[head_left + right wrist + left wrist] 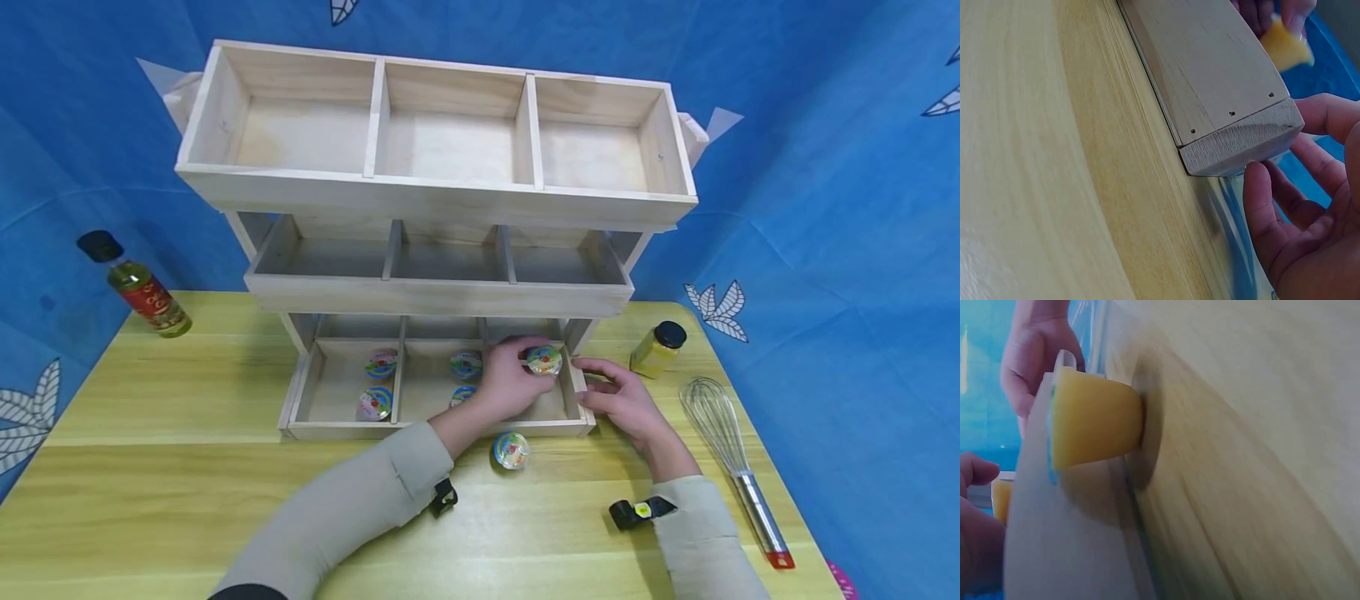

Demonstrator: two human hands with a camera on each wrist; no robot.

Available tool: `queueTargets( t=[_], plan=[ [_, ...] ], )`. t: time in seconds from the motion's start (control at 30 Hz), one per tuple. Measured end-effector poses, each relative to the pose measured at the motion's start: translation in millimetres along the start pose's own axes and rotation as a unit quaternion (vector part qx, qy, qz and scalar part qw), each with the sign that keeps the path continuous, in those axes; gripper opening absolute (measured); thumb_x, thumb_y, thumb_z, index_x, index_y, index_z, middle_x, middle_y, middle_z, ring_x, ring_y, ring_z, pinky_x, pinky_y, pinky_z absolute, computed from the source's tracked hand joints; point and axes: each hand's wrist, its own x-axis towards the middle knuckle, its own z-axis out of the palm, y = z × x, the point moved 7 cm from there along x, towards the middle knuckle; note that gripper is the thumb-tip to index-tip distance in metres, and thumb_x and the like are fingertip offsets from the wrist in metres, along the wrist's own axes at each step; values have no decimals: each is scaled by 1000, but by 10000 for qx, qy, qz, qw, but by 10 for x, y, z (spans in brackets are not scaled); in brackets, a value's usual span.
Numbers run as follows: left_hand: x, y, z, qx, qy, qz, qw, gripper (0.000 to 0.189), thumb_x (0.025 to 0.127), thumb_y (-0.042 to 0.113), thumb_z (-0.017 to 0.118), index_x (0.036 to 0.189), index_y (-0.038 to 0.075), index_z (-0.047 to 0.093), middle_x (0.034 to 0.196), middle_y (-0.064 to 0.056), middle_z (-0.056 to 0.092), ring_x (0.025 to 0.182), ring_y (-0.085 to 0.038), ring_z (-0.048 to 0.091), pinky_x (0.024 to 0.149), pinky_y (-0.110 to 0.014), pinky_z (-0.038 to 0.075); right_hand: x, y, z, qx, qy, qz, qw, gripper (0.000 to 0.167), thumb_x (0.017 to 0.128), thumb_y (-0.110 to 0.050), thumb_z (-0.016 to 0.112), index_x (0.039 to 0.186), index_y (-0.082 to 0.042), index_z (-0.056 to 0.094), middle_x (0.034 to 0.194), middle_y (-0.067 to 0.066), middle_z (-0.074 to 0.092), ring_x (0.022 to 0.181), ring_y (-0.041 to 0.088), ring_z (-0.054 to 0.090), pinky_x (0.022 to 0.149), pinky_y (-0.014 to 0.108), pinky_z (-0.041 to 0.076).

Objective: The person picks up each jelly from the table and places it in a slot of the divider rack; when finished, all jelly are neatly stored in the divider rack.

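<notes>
My left hand (pixel 513 383) pinches a jelly cup (pixel 544 360) with a shiny printed lid, over the right compartment of the wooden rack's (pixel 442 429) bottom tier. Its yellow side shows blurred by the fingers in the right wrist view. My right hand (pixel 622 400) rests its loosely bent fingers against the rack's right end; the right wrist view shows fingertips (pixel 1259 178) near the board's lower corner. Another jelly cup (pixel 511 450) lies on the table before the rack. Jelly cups (pixel 375 404) stand in the left compartment and others (pixel 467 365) in the middle one, partly hidden by my left arm.
Two upper tiers (pixel 438 296) of the rack overhang the bottom one. An oil bottle (pixel 153 296) stands at the table's far left. On the right are a dark-lidded jar (pixel 656 354) and a whisk (pixel 750 492). Blue cloth (pixel 810 208) hangs behind.
</notes>
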Motion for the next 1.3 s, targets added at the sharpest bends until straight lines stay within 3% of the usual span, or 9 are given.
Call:
queueTargets(
  t=[0.1, 0.33, 0.43, 0.77, 0.97, 1.17, 1.3],
  plan=[
    [54, -48, 66, 204, 56, -160, 9996, 56, 69, -2, 79, 124, 2, 67, 113, -10, 66, 81, -14, 61, 69, -21, 53, 0, 1, 2, 18, -17, -13, 10000, 57, 88, 4, 70, 141, 3, 51, 144, 26, 44, 103, 19, 61, 77, 30, 57],
    [139, -164, 210, 592, -27, -346, 9976, 54, 72, 2, 82, 123, 3, 67, 114, -8, 69, 104, -19, 62, 90, -24, 49, -4, -13, 6, 8, -77, -15, 10000, 57, 89, 1, 70, 142, 2, 50, 142, 26, 45, 103, 19, 62, 74, 30, 56],
    [152, -197, 230, 708, -25, -375, 9968, 52, 73, 3, 83, 123, 3, 67, 115, -8, 69, 108, -22, 63, 93, -26, 49, -1, -18, 10, 2, -96, -12, 10000, 57, 89, 0, 70, 143, 2, 50, 143, 26, 45, 103, 20, 63, 74, 31, 57],
    [161, -255, 250, 1218, -74, -619, 9906, 54, 72, 6, 86, 123, 5, 67, 114, -6, 70, 108, -23, 62, 96, -27, 47, 1, -1, 8, 124, -130, 2, 9998, 57, 90, 0, 69, 143, 2, 49, 142, 27, 45, 100, 19, 63, 75, 31, 57],
    [171, -272, 242, 1491, 35, -611, 9869, 51, 71, 9, 86, 119, 7, 68, 110, -6, 71, 105, -23, 63, 94, -29, 48, -2, -13, 6, 110, -131, -27, 9999, 57, 90, -1, 69, 143, 2, 49, 145, 24, 42, 98, 18, 63, 74, 31, 57],
    [164, -258, 229, 1394, 65, -711, 9877, 51, 70, 7, 87, 117, 6, 68, 107, -8, 70, 103, -24, 63, 93, -30, 49, -7, -19, 6, 81, -113, -20, 9999, 57, 90, 0, 69, 143, 2, 49, 145, 24, 42, 98, 18, 62, 75, 30, 57],
    [162, -269, 202, 860, -8, -1194, 9891, 57, 66, -9, 80, 119, 4, 67, 104, -8, 68, 97, -22, 62, 85, -28, 52, -5, -4, -1, -17, -54, 15, 10000, 57, 89, 0, 70, 142, 1, 51, 145, 22, 43, 98, 18, 60, 74, 29, 56]
  ],
)
